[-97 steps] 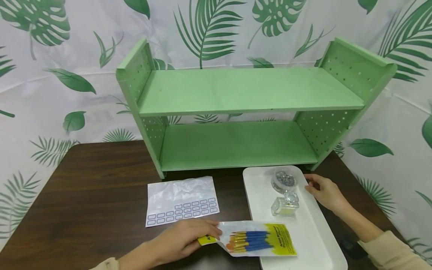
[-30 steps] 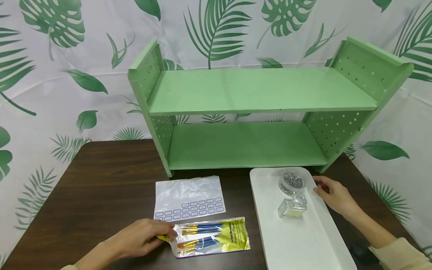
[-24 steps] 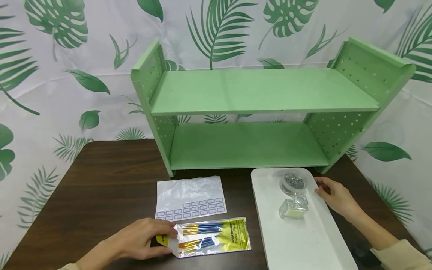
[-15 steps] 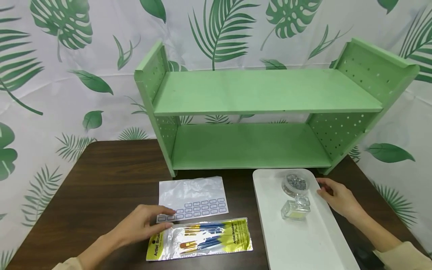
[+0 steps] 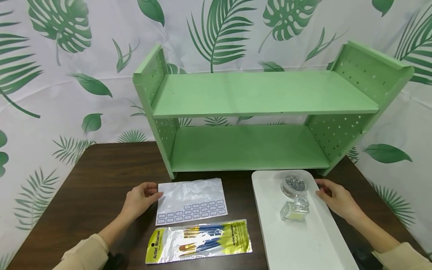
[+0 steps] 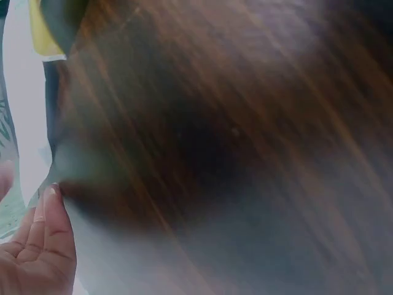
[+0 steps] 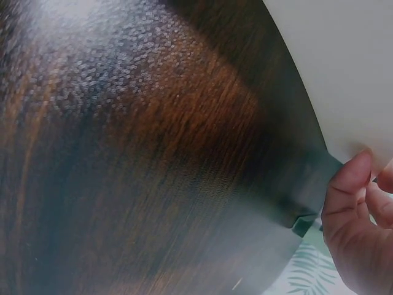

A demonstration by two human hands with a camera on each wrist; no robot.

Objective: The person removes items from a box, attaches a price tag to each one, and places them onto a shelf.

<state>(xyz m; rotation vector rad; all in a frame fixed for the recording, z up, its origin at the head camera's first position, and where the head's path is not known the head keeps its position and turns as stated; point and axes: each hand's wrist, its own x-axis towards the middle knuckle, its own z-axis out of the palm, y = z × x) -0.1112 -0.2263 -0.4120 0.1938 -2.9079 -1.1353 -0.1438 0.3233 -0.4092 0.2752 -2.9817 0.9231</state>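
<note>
My left hand (image 5: pixel 140 198) is at the left edge of a white plastic sheet (image 5: pixel 192 191) printed with rows of small blue boxes. In the left wrist view, the sheet's corner (image 6: pixel 34 178) lies close to the fingertips (image 6: pixel 54 200), with the thumb a little apart from them. Just below the sheet lies a clear and yellow pack of artist brushes (image 5: pixel 199 242), flat on the table. My right hand (image 5: pixel 337 198) holds the right rim of a white tray (image 5: pixel 303 243), fingers curled and thumb against its side.
On the tray stand a round clear tub of grey bits (image 5: pixel 294 185) and a square glass bottle (image 5: pixel 294 210). A green two-level shelf (image 5: pixel 249 148) stands behind them on the dark wooden table (image 5: pixel 94 187). A leaf-print cloth (image 5: pixel 101 56) hangs at the back.
The brush pack has gone from over the tray leftward onto the table, and my left hand has let it go. That hand has moved up to the sheet's left edge. My right hand stays.
</note>
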